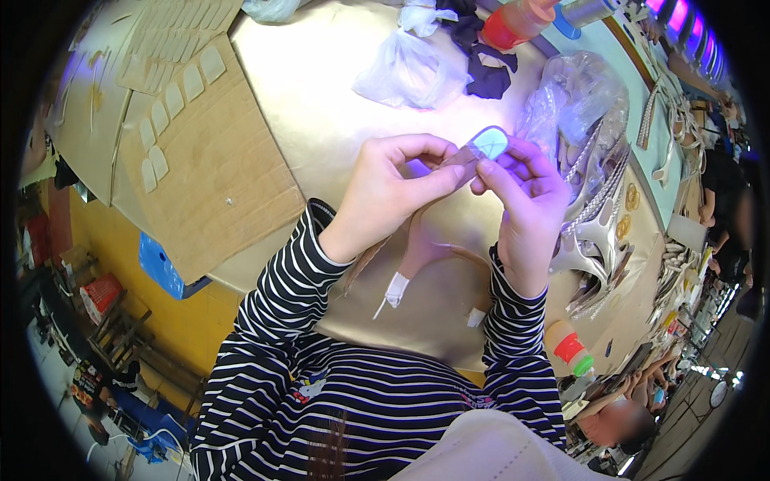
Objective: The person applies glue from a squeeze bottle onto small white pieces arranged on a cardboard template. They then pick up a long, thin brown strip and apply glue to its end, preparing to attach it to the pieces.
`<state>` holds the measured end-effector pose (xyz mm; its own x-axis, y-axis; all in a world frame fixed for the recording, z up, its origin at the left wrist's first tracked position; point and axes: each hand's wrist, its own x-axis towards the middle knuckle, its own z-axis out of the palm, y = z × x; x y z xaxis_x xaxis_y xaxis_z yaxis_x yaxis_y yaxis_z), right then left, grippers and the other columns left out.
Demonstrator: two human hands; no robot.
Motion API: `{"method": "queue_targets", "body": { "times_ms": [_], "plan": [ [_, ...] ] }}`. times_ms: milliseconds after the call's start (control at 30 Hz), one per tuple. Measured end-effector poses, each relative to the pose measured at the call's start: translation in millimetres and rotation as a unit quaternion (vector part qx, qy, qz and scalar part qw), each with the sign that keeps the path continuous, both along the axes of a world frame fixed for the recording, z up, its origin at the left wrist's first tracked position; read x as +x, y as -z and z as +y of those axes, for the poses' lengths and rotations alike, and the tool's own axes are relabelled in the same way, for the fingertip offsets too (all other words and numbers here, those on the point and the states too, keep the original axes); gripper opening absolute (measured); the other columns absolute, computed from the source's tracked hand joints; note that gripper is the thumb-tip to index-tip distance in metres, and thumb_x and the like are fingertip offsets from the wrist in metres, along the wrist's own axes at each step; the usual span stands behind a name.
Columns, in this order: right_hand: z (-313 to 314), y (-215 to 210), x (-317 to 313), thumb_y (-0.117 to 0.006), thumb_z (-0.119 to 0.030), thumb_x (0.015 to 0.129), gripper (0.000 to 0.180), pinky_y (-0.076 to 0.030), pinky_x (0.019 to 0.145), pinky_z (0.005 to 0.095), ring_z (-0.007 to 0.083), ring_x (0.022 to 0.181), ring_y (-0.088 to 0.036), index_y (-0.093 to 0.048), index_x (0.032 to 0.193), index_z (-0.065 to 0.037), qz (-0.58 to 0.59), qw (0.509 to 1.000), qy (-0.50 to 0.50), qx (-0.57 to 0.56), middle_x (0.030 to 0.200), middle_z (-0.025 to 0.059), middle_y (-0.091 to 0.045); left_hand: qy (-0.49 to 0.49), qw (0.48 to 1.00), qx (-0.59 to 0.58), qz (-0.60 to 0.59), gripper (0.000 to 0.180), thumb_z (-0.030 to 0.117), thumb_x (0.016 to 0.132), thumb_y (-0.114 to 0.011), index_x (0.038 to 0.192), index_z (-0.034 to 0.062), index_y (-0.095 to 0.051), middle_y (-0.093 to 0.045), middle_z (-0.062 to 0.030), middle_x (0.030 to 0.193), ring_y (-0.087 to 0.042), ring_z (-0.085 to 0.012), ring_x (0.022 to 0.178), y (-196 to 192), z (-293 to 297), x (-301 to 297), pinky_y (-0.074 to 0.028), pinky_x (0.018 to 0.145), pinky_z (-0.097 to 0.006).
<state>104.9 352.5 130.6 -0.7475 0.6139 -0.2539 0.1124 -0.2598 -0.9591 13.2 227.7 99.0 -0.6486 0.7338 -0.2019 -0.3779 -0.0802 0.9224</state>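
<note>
Up in front of me, both hands hold a brown leather-like strap piece [468, 158] with a rounded end. A pale, rounded pad [491, 142] with a dark rim lies on that end. My left hand [399, 188] pinches the strap between thumb and fingers. On the other side, my right hand [529, 192] grips the rounded end, thumb on the near face and fingers curled behind. Below my hands a brown forked strap part [421, 250] hangs or lies over the table, its lower tip [395, 289] whitish; whether it joins the held piece I cannot tell.
Cardboard [241, 188] carrying several white rounded tabs [193, 82] lies left on the gold-coloured table [313, 96]. Clear plastic bags [413, 68], a red container [517, 24] and braided straps with pale forked parts [589, 240] surround the work. Other people sit at far right.
</note>
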Motion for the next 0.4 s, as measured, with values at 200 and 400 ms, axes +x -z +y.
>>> {"method": "queue_targets", "body": {
  "times_ms": [200,400],
  "plan": [
    [0,7,-6,-0.066,0.002,0.078,0.031,-0.05,0.066,0.023,0.0137,0.071,-0.062,-0.054,0.106,0.009,-0.014,1.0,-0.004,-0.021,0.088,0.0098,-0.061,0.001,0.994,0.003,-0.105,0.016,0.009,0.081,-0.065,0.093,-0.002,-0.066,-0.063,0.0002,0.08,-0.051,-0.0014,0.066,7,-1,-3,-0.041,0.06,-0.016],
    [-1,13,-9,-0.065,0.001,0.078,0.033,-0.051,0.067,0.0234,0.0145,0.072,-0.062,-0.053,0.108,0.009,-0.018,0.999,-0.01,-0.028,0.088,0.0106,-0.062,-0.008,0.995,-0.007,-0.1,0.018,0.011,0.082,-0.064,0.095,-0.0015,-0.066,-0.064,-0.0007,0.081,-0.051,-0.0015,0.066,14,-2,-4,-0.04,0.059,-0.016]
  ]
}}
